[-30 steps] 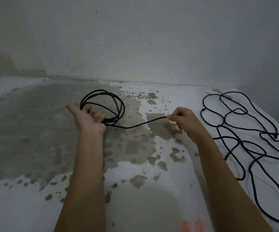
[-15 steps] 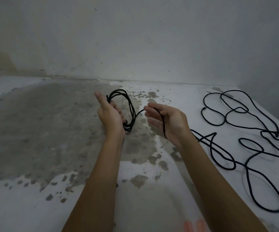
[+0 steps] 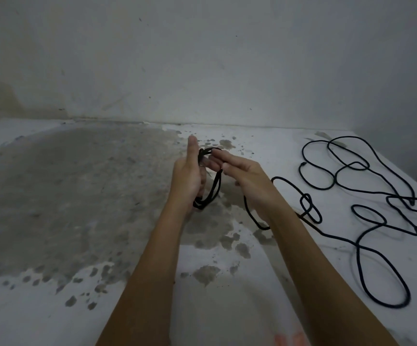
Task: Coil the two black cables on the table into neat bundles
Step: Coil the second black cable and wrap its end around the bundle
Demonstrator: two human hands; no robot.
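Black cable coil (image 3: 214, 188) hangs edge-on above the table (image 3: 52, 196), gripped in my left hand (image 3: 188, 176). My right hand (image 3: 242, 176) touches its top, grasp unclear. Loose cable (image 3: 357, 253) trails rightward, nearer my right hand.

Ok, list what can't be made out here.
Head view only.
How the left hand grips the coil: hidden behind the hand itself.
Where the cable leaves the right hand: hidden beneath the wrist.
Pink shape at the bottom edge: cut off, blurred.

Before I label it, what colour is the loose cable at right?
The loose cable is black; head view.
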